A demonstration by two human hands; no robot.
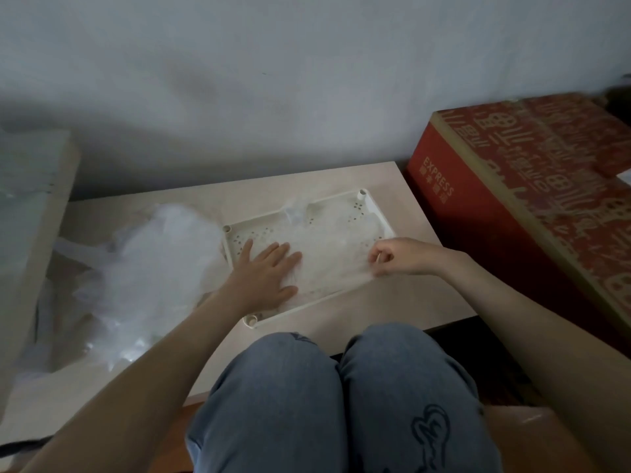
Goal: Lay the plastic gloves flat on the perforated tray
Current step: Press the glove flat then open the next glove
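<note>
- Two bare hands work over a perforated tray (pixel 378 213) on the tabletop (pixel 392 302).
- Left hand (pixel 266 274): fingers spread wide, palm pressing a plastic glove (pixel 327 254) flat in the tray.
- Right hand (pixel 403 256): fingers pinching the glove's right edge.
- Loose plastic pile (pixel 153 268) lies left of the tray.

Red box (pixel 532 199) blocks the right; plastic heap (pixel 146 268) crowds the tray's (pixel 379 213) left.

A large red cardboard box (pixel 532 199) printed with "EXPRESS" and pale patterns stood at the right of the frame, just beside the low pale wooden table (pixel 403 308). A plain grey wall (pixel 273 80) filled the upper frame. A pale wooden board (pixel 37 213) leaned at the left edge, and blue denim jeans (pixel 307 404) with a dark drawn motif filled the lower centre.
</note>
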